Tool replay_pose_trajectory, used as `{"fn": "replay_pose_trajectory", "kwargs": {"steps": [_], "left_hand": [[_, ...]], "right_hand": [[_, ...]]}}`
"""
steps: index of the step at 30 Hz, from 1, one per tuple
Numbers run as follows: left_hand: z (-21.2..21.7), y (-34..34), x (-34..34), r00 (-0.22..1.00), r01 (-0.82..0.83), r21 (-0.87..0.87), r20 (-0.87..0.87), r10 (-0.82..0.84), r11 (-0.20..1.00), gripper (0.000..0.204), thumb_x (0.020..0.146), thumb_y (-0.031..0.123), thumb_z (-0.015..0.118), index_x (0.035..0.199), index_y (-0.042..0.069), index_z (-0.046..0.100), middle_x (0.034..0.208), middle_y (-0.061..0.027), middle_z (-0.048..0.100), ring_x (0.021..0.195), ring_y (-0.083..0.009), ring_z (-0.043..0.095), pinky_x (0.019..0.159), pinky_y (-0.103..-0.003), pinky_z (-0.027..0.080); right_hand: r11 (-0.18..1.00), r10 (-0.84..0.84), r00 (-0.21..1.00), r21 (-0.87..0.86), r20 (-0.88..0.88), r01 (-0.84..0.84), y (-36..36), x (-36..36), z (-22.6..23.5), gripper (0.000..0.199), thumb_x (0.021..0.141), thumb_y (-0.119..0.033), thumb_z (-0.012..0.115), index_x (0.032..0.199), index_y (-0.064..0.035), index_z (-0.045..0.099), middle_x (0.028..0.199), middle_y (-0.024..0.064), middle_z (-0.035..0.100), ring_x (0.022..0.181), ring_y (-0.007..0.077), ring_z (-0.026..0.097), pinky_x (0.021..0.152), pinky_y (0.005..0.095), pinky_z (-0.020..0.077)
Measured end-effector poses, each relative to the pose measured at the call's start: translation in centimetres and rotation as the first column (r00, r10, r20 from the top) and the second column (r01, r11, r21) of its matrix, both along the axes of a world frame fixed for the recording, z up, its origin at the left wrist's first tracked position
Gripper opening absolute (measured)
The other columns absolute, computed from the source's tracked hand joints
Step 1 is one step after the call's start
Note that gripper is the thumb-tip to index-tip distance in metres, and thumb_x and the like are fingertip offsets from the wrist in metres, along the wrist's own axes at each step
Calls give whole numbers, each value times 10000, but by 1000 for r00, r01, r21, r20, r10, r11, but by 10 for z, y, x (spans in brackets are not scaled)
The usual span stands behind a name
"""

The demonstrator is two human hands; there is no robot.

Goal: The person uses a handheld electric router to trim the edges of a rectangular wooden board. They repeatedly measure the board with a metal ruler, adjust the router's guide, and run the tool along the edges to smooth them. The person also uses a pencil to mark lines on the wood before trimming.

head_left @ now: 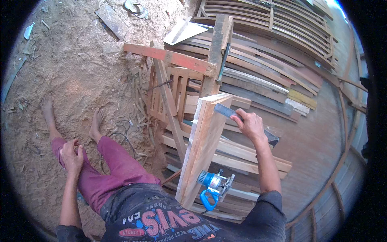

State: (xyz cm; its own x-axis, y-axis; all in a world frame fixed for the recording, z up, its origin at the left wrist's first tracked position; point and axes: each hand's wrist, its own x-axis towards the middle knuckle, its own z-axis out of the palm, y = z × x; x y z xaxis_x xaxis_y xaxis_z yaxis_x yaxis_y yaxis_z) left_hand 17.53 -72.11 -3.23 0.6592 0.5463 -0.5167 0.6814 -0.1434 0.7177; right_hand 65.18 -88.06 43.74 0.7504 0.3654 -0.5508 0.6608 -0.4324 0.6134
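A thick wooden board (209, 139) stands on edge in front of me, its long narrow side facing up toward me. My right hand (250, 126) is closed on a short, flat, blue-grey metal strip (224, 110), which it holds at the board's far end; the strip's exact kind is unclear. Over my left thigh hangs my left hand (72, 157), fingers bent in and thumb close to them. Whatever that hand holds, if anything, is hidden. A blue and silver router (213, 187) with a loop handle is to the right of the board's near end.
Beyond the board rises a wooden post (219, 40), joined by a red-painted bar (169, 57). Stacked timber strips (258, 86) lie to the right, with slatted frames (278, 22) farther off. A dark cable (121, 135) curls on the dirt floor (72, 80) near my feet.
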Motion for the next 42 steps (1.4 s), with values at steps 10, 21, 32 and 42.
{"fn": "replay_pose_trajectory", "kwargs": {"steps": [10, 21, 32, 42], "left_hand": [[7, -1, -4, 1000, 3, 12, -8, -3, 1000, 246, 902, 114, 728, 1142, 69, 696, 1052, -78, 718, 1046, -268, 646, 941, -424, 426], [11, -1, -13, 999, -32, 9, 16, 32, 999, 221, 913, 109, 721, 1129, 72, 696, 1037, -71, 712, 1039, -268, 641, 929, -419, 425], [8, -3, -21, 998, -49, -1, 32, 49, 999, 193, 924, 125, 708, 1108, 67, 702, 1061, -80, 723, 1043, -273, 648, 922, -427, 432], [8, -6, -25, 998, -57, -7, 16, 57, 998, 191, 918, 115, 714, 1103, 67, 705, 1053, -68, 724, 1058, -263, 647, 920, -421, 436]], "right_hand": [[992, -71, 996, -99, 54, 76, 11, -3, -3, 450, 965, -577, 659, 1109, -160, 747, 842, 206, 747, 881, 427, 730, 761, 539, 568], [984, -141, 986, -97, 85, 149, 20, -12, -4, 461, 959, -573, 673, 1162, -164, 735, 894, 206, 754, 911, 438, 723, 787, 541, 565], [991, -135, 984, 28, 115, 132, 14, -37, -6, 402, 956, -535, 705, 1130, -175, 746, 805, 197, 735, 801, 423, 729, 728, 526, 572], [996, -84, 993, 25, 81, 82, 19, -42, -8, 395, 960, -528, 703, 1128, -174, 743, 809, 176, 748, 783, 420, 731, 697, 509, 576]]}}
